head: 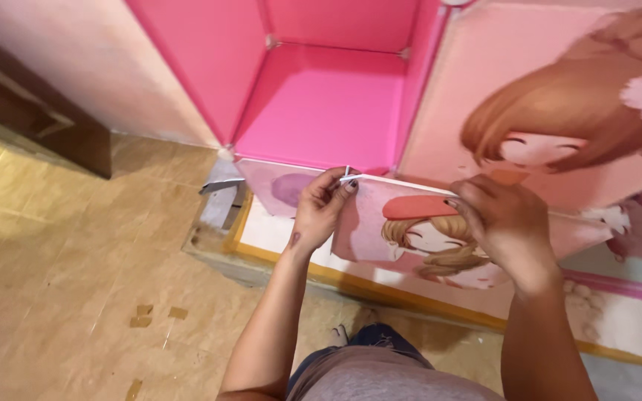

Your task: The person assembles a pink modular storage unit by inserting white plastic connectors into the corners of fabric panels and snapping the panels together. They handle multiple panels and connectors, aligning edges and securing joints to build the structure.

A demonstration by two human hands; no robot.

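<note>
We see the left hand (321, 204) pinching the upper left corner of a pink cartoon panel (410, 241), fingers closed on its white edge. The right hand (503, 223) grips the panel's right side, fingers curled over the top. The panel is held tilted just in front of the open pink cube compartment (321, 104), near its lower front edge. A larger door with a cartoon girl (551, 111) stands to the right. Tan tiled floor (76, 260) lies on the left.
</note>
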